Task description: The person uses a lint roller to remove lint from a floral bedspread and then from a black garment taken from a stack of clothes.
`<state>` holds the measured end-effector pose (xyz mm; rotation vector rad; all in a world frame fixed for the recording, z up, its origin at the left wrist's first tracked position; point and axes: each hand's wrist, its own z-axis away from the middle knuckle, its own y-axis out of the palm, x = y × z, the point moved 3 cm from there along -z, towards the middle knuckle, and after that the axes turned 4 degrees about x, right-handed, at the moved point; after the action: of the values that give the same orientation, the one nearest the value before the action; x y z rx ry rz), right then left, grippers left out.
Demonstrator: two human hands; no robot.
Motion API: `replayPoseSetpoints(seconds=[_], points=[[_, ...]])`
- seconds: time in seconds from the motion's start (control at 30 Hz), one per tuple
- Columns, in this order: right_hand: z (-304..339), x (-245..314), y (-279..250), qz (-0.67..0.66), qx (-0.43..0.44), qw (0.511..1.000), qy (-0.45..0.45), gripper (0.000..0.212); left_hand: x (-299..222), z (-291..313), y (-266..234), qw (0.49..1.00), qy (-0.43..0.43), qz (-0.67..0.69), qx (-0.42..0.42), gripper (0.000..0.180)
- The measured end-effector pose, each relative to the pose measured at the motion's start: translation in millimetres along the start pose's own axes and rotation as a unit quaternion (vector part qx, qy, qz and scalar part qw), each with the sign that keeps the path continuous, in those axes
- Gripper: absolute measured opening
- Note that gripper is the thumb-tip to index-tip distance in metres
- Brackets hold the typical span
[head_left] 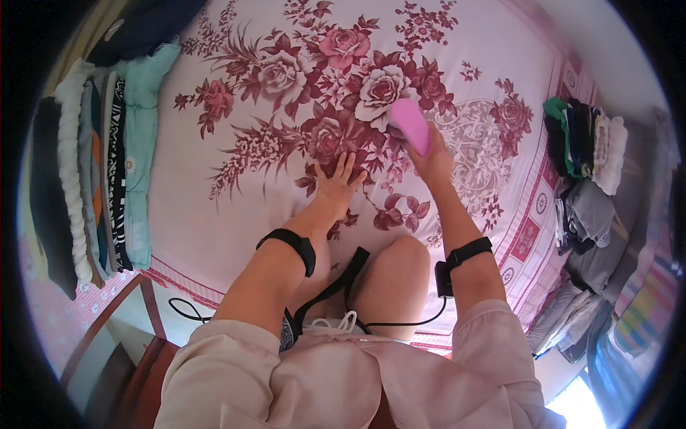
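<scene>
A bed sheet (236,182), pale pink with dark red and rose flowers, spreads out before me. My left hand (338,191) lies flat on it, fingers spread, palm down on the printed flowers near my knees. Farther forward and to the right, my right hand (434,159) is closed around a pink oval tool (410,125) with a smooth, rounded back. Its underside and the part inside my grip are hidden, so I cannot tell its exact kind. Around the tool the sheet looks mostly smooth, with faint creases near my left hand.
Folded clothes (134,164) stand in a row along the left edge of the bed. More piles of clothes (589,207) line the right side. A reddish-brown wooden chair (148,307) is at the lower left. A black cable (414,323) runs across my lap.
</scene>
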<state>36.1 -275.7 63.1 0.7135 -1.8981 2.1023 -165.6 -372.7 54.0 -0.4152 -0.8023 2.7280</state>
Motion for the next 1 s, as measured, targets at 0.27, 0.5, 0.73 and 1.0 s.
replayPoseSetpoints(seconds=[0.27, 0.5, 0.73, 1.0], points=[[6, 18, 6, 0.013, 0.109, 0.981, -0.161, 0.064, 1, -7, -1, 1.000, 0.003, 0.003, 0.030, 0.129], [-18, -16, -10, 0.043, -0.123, 0.987, 0.091, 0.066, 2, -8, -2, 0.999, 0.007, 0.014, 0.037, 0.132], [4, 18, 5, 0.035, 0.090, 0.981, -0.168, 0.062, -1, -7, -2, 1.000, 0.002, 0.005, 0.028, 0.130], [-38, 53, 25, -0.032, 0.004, 0.999, -0.038, 0.060, 0, -6, -7, 0.999, 0.006, 0.000, 0.048, 0.125]])
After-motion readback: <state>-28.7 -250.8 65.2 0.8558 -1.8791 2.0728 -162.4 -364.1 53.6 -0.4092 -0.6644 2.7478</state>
